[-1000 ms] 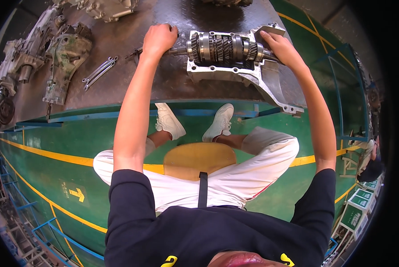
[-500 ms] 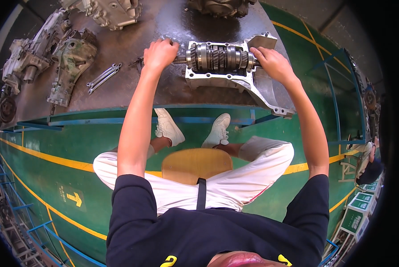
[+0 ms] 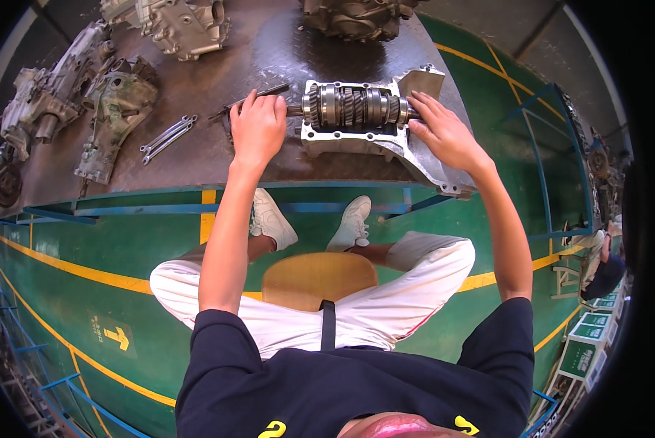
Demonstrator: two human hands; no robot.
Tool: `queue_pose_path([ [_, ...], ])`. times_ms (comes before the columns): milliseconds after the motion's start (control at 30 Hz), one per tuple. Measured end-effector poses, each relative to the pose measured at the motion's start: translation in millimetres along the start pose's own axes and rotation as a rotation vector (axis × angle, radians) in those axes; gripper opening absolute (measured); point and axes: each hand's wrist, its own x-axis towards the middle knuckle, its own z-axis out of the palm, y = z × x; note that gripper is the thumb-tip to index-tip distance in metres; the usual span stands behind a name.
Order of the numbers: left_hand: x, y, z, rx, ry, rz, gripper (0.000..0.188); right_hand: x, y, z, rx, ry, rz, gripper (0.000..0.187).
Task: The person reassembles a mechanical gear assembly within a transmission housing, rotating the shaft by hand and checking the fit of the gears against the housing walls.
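Observation:
A gear shaft (image 3: 354, 106), stacked with gears and dark rings, lies crosswise in an open silver gearbox housing (image 3: 357, 137) near the table's front edge. My left hand (image 3: 258, 131) is closed over the shaft's splined left end, which sticks out of the housing; the fingertips are partly hidden. At the other end my right hand (image 3: 448, 133) has its thumb and fingers about the shaft's tip, beside the housing's flared part. Just beyond my left fingers lies a dark rod (image 3: 273, 90) on the tabletop.
Several wrenches (image 3: 168, 137) lie left of my left hand. Greasy gearbox casings (image 3: 119, 109) stand farther left, with a pale casing (image 3: 185, 25) and a dark one (image 3: 357, 18) along the back. A blue table frame (image 3: 145, 209) edges the front, above a wooden stool (image 3: 316, 277).
My left hand has shifted left and nearer to me along the shaft, and the dark rod behind it now shows. My right hand stays at the shaft's right end, its fingers straighter.

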Motion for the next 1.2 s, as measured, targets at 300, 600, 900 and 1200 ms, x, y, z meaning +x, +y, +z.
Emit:
queue_pose_path([
  [300, -29.5, 2.2, -17.4, -0.021, 0.072, 0.044, 0.039, -28.0, -17.7, -10.2, 0.077, -0.054, 0.007, 0.063],
  [600, -27.1, 3.2, -20.7, -0.012, 0.073, 0.068, 0.038, -29.3, -5.2, -0.1, 0.088, 0.012, -0.083, 0.066],
  [900, -10.6, -9.7, 4.3, -0.063, 0.089, 0.132, 0.04, -18.0, 1.6, 0.1, 0.074, -0.004, -0.063, 0.073],
  [1200, 14.6, -12.4, 8.4, 0.08, 0.005, 0.153, 0.04, 5.6, 6.7, 5.1, -0.064, 0.035, -0.066, 0.076],
])
